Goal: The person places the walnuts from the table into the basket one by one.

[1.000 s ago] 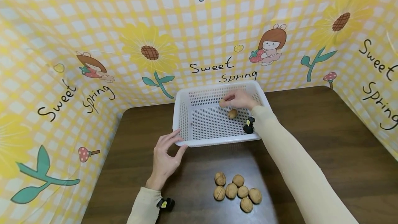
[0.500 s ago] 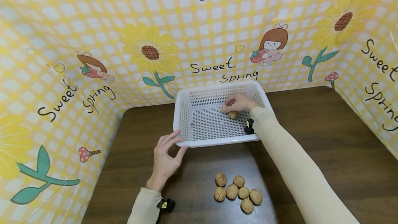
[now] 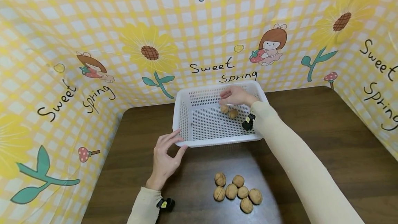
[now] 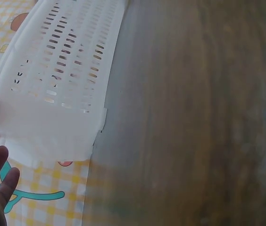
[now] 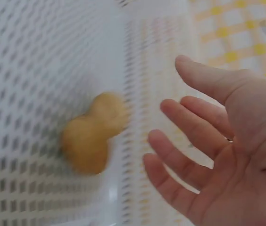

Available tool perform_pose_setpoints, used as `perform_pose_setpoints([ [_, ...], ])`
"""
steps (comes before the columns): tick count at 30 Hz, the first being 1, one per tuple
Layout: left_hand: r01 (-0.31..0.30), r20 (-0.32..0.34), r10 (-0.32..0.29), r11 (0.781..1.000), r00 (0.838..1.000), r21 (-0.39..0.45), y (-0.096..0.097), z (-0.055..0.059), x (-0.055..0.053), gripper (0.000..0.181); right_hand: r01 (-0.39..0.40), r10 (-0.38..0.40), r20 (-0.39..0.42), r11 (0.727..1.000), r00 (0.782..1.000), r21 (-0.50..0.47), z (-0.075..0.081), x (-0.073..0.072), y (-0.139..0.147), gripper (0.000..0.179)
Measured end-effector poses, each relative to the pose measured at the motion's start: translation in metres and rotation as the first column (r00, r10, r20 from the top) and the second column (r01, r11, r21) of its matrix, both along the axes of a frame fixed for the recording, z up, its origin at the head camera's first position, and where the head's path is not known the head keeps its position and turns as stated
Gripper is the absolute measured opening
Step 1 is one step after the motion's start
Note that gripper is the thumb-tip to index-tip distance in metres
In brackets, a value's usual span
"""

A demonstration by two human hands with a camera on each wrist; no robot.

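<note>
A white perforated plastic basket (image 3: 217, 142) stands at the back of the table. My left hand (image 3: 166, 158) holds its near left corner, thumb at the front and fingers along the left side. In the left wrist view, fingertips (image 4: 0, 157) show beside the white corner. Inside the basket, two walnuts lie side by side, one walnut (image 3: 224, 109) left of the other walnut (image 3: 233, 113). Above them is my right hand (image 3: 236, 95), holding nothing; in the right wrist view its fingers (image 5: 189, 122) are spread and apart from both nuts, which look blurred.
Several walnuts (image 3: 231, 191) form a loose group on the dark wooden table (image 3: 326, 137), in front of the basket. A yellow checked cloth (image 3: 199, 27) with printed flowers hangs behind and along the sides, close to the basket's back.
My right hand lowered a walnut beside the one in the basket, let go of it and rose slightly. My left hand and the walnuts on the table stayed in place.
</note>
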State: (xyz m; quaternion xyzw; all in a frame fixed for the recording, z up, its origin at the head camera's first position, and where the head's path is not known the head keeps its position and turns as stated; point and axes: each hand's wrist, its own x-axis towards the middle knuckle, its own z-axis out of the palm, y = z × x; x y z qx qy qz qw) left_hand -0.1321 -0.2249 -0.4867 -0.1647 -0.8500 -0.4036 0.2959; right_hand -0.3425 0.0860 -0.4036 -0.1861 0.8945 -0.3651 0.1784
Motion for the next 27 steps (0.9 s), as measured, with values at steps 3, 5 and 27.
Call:
perform_pose_setpoints([
  [3, -0.001, -0.005, 0.001, 1.000, 1.000, 0.001, 0.000, -0.001, 0.000, 0.017, -0.037, 0.037, -0.018, 0.999, 0.999, -0.015, 0.018, 0.006, -0.004, 0.055],
  [5, 0.003, -0.008, -0.003, 1.000, 1.000, 0.003, 0.000, -0.002, 0.000, 0.018, -0.060, 0.059, -0.030, 0.998, 0.998, -0.030, 0.029, 0.011, -0.006, 0.053],
  [27, -0.004, 0.024, 0.004, 1.000, 1.000, 0.012, 0.000, -0.002, 0.000, 0.019, -0.391, 0.358, -0.247, 0.915, 0.900, -0.096, 0.038, 0.133, -0.024, 0.033],
])
